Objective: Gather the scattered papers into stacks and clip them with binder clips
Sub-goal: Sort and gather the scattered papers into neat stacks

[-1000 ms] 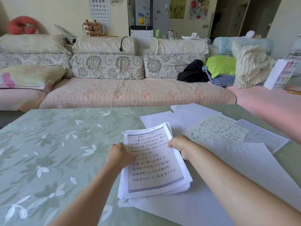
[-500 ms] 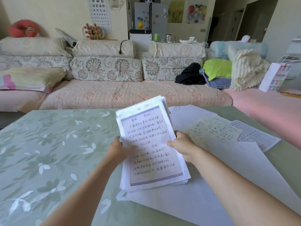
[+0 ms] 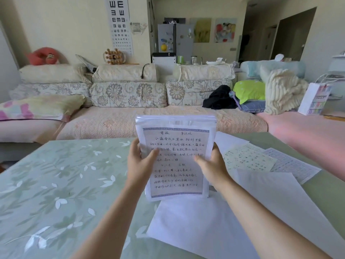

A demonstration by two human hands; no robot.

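A thick stack of papers [image 3: 175, 139], its top sheet covered in handwriting inside a blue border, stands upright on its lower edge above the table. My left hand [image 3: 139, 163] grips its left edge, thumb across the front. My right hand [image 3: 211, 165] grips the right edge the same way. Under the stack lies a large blank white sheet [image 3: 205, 225]. Loose written sheets [image 3: 248, 157] lie flat to the right, with a printed grid sheet [image 3: 293, 165] beyond them. No binder clip is visible.
The table [image 3: 56, 184] has a green floral cover. A sofa [image 3: 115, 120] with patterned cushions runs along its far edge. A pink covered seat [image 3: 306, 128] sits at the right, with a paper bag [image 3: 315, 98] on it.
Both hands lifted the stack from lying flat on the table and tipped it up until it stands on its lower edge. The view tilted upward.
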